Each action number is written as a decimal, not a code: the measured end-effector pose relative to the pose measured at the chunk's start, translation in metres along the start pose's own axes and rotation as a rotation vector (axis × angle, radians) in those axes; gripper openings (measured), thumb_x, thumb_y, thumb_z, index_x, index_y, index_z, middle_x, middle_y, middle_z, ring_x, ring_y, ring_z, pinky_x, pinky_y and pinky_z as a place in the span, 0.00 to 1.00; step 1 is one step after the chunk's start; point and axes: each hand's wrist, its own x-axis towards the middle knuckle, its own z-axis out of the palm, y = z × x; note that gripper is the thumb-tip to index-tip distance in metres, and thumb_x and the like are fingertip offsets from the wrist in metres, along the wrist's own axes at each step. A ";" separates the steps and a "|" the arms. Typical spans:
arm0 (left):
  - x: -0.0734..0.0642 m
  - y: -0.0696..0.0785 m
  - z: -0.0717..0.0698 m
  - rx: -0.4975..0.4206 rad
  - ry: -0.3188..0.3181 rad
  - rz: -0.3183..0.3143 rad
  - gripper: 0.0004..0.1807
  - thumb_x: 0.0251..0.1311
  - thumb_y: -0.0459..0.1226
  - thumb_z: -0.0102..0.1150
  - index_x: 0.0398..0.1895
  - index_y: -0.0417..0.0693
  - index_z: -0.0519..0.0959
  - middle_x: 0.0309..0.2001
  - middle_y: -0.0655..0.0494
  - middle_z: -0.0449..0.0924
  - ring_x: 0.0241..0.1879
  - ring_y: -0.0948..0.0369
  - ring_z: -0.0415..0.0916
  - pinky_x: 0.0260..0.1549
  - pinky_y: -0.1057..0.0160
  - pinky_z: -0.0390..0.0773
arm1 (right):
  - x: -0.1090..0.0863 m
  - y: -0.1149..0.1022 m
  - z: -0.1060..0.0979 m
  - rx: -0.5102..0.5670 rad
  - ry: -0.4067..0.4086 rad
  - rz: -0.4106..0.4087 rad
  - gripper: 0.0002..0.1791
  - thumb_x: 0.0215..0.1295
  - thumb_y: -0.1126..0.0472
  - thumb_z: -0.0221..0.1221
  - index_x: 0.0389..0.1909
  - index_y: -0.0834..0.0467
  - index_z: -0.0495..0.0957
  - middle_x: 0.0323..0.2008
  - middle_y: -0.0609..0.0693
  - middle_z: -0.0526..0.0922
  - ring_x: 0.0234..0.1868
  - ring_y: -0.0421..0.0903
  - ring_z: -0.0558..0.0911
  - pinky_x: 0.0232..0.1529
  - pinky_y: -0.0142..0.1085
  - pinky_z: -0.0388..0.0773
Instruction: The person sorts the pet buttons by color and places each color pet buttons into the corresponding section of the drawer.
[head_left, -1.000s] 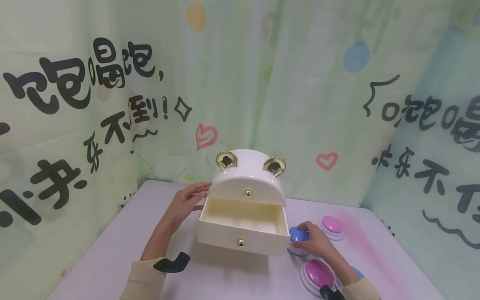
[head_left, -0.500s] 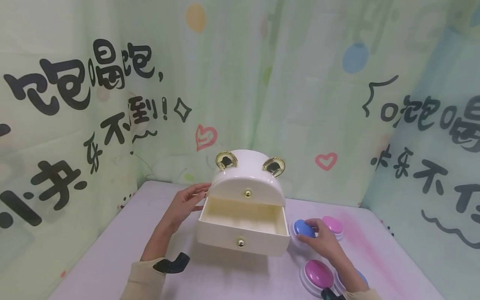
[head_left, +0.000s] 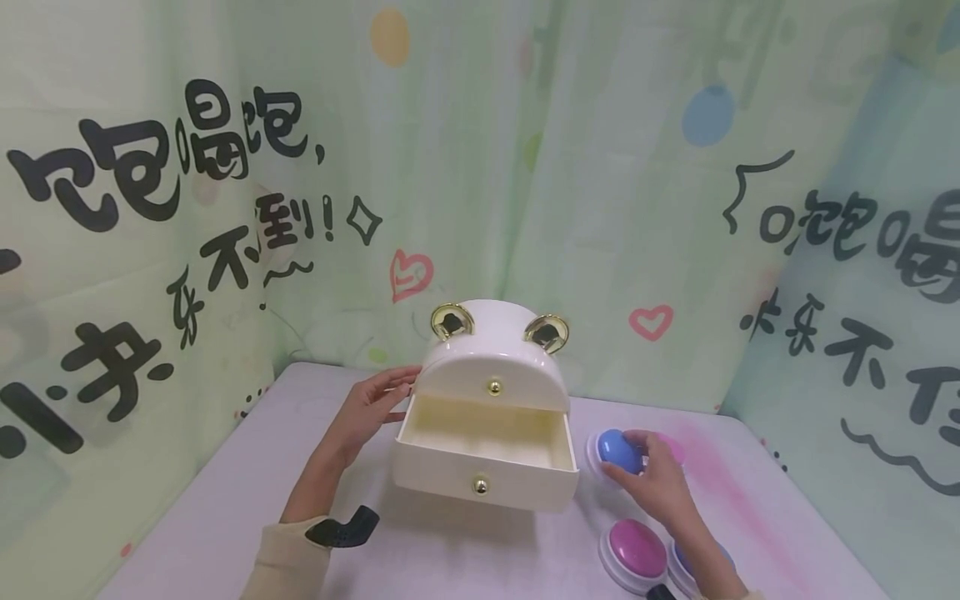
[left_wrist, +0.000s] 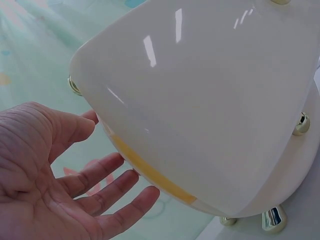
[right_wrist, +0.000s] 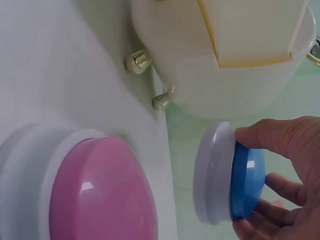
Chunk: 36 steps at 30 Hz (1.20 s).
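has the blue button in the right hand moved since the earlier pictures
Yes. In the head view, the blue button has moved right and slightly farther back, away from the open drawer.

Pale green curtains [head_left: 585, 200] with black lettering [head_left: 43, 418] and a blue spot [head_left: 708, 115] hang behind and beside a whitish table [head_left: 435, 554].

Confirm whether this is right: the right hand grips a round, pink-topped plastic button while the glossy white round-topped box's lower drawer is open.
Wrong colour: the right wrist view shows the right hand gripping a round blue-topped plastic button.
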 end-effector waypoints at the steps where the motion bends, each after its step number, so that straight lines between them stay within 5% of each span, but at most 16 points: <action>1: 0.000 0.000 0.000 -0.001 0.000 0.000 0.22 0.77 0.39 0.53 0.70 0.46 0.74 0.67 0.43 0.76 0.66 0.45 0.73 0.57 0.42 0.80 | 0.000 0.000 0.000 -0.017 0.013 -0.011 0.40 0.64 0.55 0.70 0.68 0.72 0.63 0.63 0.74 0.70 0.63 0.70 0.73 0.60 0.61 0.76; 12: 0.001 -0.002 0.000 0.007 0.003 0.004 0.22 0.77 0.39 0.53 0.70 0.46 0.74 0.67 0.43 0.75 0.66 0.45 0.73 0.56 0.45 0.81 | -0.009 -0.016 -0.006 -0.045 0.067 -0.040 0.41 0.63 0.56 0.70 0.69 0.70 0.62 0.65 0.71 0.68 0.64 0.71 0.71 0.61 0.63 0.74; 23: 0.002 -0.003 0.000 0.005 -0.002 0.008 0.22 0.77 0.40 0.53 0.70 0.46 0.74 0.68 0.43 0.75 0.66 0.45 0.72 0.56 0.45 0.81 | -0.020 -0.030 -0.010 0.010 0.197 -0.188 0.37 0.61 0.59 0.72 0.65 0.69 0.66 0.62 0.70 0.70 0.59 0.68 0.75 0.57 0.62 0.76; 36: 0.001 -0.001 0.000 0.011 -0.001 0.009 0.22 0.77 0.39 0.53 0.70 0.46 0.74 0.68 0.43 0.75 0.66 0.45 0.72 0.55 0.47 0.82 | -0.030 -0.048 -0.012 0.021 0.238 -0.202 0.38 0.62 0.59 0.71 0.68 0.66 0.65 0.63 0.66 0.70 0.59 0.65 0.74 0.56 0.63 0.78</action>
